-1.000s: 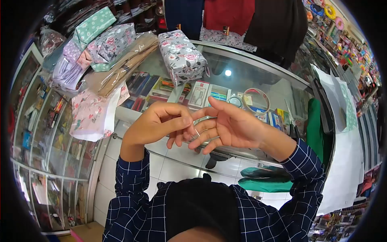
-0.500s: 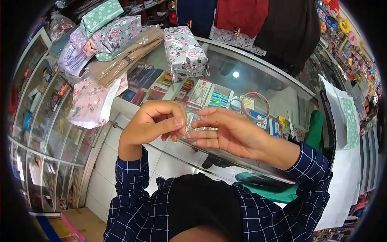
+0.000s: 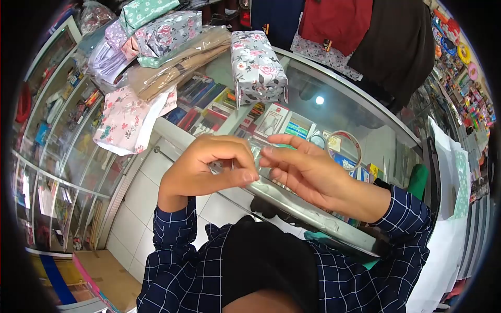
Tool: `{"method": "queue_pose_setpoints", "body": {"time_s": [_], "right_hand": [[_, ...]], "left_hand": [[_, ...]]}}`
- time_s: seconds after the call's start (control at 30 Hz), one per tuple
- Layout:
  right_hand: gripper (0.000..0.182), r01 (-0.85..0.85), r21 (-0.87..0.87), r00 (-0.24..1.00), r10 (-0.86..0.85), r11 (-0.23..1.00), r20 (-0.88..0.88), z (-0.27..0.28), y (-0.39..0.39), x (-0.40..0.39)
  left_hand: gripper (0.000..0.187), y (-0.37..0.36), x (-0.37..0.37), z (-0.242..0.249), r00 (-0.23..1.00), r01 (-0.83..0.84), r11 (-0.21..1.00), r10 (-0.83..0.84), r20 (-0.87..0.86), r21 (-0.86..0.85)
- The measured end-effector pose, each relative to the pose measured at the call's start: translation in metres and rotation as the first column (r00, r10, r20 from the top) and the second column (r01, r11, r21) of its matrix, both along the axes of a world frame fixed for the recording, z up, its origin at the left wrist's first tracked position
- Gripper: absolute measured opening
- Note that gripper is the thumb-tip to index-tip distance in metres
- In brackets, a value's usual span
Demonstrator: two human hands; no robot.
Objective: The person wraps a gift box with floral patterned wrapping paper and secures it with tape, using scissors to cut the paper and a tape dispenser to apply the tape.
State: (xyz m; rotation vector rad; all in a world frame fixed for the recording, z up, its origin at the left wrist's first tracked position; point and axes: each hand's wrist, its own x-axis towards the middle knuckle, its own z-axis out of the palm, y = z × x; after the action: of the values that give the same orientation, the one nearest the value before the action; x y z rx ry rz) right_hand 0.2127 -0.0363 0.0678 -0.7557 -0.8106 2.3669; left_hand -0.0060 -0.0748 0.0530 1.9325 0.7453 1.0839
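Note:
My left hand (image 3: 209, 167) is curled, thumb and fingertips close together, above the front edge of the glass counter (image 3: 334, 221). Facing it, my right hand (image 3: 318, 172) has its fingers bent inward. A thin transparent piece (image 3: 257, 151) shows between the two hands, pinched at the fingertips; what it is exactly is too small to tell. Beyond them a box in floral wrap (image 3: 258, 70) stands on the glass. A roll of clear tape (image 3: 344, 150) lies close behind my right hand.
Wrapped parcels (image 3: 167, 34) and a plastic-covered brown bundle (image 3: 182, 65) are piled at the back left, with pink floral paper (image 3: 125, 117) beneath. Folded trousers (image 3: 334, 26) lie at the back. White sheets (image 3: 443, 235) hang at the right. A cardboard box (image 3: 107, 276) is at the lower left.
The view has shifted, so the counter items appear farther right. My left hand's thumb and fingers have come closer together, and my right hand's fingers have bent inward.

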Motion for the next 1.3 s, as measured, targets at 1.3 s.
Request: {"method": "queue_pose_setpoints", "body": {"time_s": [1.3], "right_hand": [[0.015,0.055,0.687,0.960,-0.227,0.725,0.164,-0.004,0.058,-0.008]], "left_hand": [[0.022,0.048,-0.032,-0.004,0.905,-0.421,0.896,0.405,-0.131,-0.139]]}}
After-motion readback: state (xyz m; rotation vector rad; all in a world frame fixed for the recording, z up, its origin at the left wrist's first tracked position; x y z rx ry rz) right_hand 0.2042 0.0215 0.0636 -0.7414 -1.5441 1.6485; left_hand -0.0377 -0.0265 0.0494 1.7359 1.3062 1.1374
